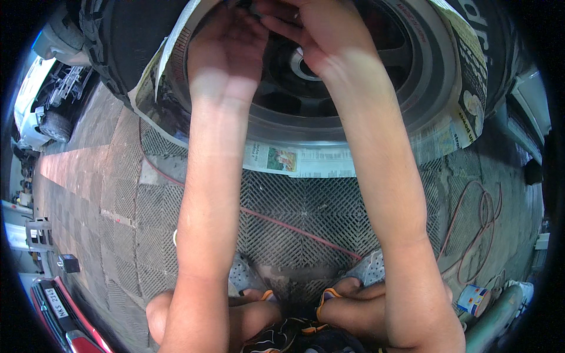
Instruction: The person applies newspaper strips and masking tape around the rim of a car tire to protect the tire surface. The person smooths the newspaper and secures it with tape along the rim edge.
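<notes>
Both my arms reach up to a wheel rim with dark spokes and a round hub opening. Sheets of newspaper are tucked around the rim, between it and the black tyre. My left hand is over the rim's upper left, palm showing and fingers loosely apart. Beside it, my right hand points its thumb and fingers leftward, drawn toward each other near the left fingers. Their tips are dim at the top edge, so anything between them is hidden.
A thin red hose crosses the ribbed floor tiles below the wheel and lies coiled at right. A can stands at lower right. Vehicles are at left, one with a red rear. My knees are bent close below.
</notes>
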### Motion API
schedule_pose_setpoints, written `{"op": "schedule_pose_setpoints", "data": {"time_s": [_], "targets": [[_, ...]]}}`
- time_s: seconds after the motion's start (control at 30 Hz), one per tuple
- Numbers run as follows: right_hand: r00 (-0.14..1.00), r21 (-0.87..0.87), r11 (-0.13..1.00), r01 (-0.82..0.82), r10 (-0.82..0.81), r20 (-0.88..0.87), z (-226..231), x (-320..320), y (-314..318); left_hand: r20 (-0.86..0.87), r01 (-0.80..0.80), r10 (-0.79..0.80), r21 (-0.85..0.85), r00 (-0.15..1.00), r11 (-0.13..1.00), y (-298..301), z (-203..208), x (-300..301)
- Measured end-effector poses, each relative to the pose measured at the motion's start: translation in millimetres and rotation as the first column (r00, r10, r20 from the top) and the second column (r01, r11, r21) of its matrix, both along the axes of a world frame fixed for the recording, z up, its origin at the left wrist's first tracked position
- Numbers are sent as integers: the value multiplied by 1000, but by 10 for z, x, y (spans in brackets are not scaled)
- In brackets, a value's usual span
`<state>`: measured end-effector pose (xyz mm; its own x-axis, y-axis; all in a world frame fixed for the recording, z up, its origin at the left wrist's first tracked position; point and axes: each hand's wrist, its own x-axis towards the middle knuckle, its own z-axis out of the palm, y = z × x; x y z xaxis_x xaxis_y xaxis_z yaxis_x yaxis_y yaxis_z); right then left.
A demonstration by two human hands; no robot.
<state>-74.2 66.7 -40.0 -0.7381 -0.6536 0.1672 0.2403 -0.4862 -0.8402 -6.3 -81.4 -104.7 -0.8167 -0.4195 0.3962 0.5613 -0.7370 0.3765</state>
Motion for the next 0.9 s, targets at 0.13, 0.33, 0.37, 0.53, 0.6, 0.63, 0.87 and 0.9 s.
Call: {"op": "schedule_pose_setpoints", "data": {"time_s": [0.13, 0.33, 0.37, 0.53, 0.6, 0.63, 0.87, 0.9], "targets": [[1000, -44, 999, 4, -5, -9, -41, -26, -12, 16, 14, -14, -4, 1000, 1000, 23, 47, 4], [998, -44, 999, 9, -11, -62, -49, -32, -67, 76, -125, 131, -75, 988, 989, 235, 158, 54], [995, -46, 999, 22, -27, -97, -48, -19, -65, 106, -198, 208, -99, 972, 975, 274, 163, 55], [992, -65, 996, 68, -74, -101, -21, 77, -15, 126, -211, 217, -60, 968, 976, 302, 150, 60], [993, 21, 993, 113, -112, -39, 26, 103, -36, 91, -109, 112, -34, 990, 993, 240, 152, 84], [993, -5, 995, 104, -104, -64, 24, 123, -9, 53, -8, 9, -21, 999, 1000, 199, 163, 102], [996, -11, 996, 92, -92, -18, 37, 115, 34, 114, -89, 87, 6, 990, 996, 153, 112, 106], [996, -39, 995, 88, -89, -1, 27, 108, 39, 76, -7, 8, -11, 997, 1000, 130, 109, 115]]}}
